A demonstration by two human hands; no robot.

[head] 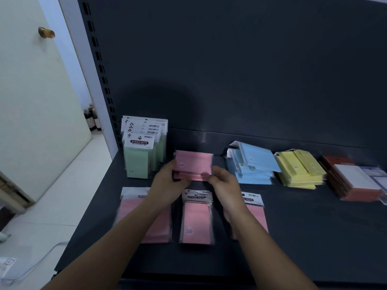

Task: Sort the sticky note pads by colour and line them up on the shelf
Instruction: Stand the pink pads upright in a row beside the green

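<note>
Seen from the head camera, both hands meet over the middle of the dark shelf (314, 237). The left hand (167, 185) and the right hand (224, 183) each grip one end of a small stack of pink pads (193, 164), fingers curled round its sides. The stack is turned sideways and lifted off the shelf surface.

Nearer, three more wrapped pink pads lie flat in a row under the forearms: the left pink pad (129, 210), the middle pink pad (195, 220) and the right pink pad (258, 214), each partly hidden by an arm or hand.

At the far left, green pads (140, 155) stand upright, one behind another, with "STICKY NOTE" on the front header. To the right of the held stack sits a loose pile of blue pads (253, 164), then a pile of yellow pads (299, 170), then orange pads (343, 185) with a pale pad (356, 174) on top.

Left of the shelf stands a pale door (31, 101) with a knob (46, 32).
</note>
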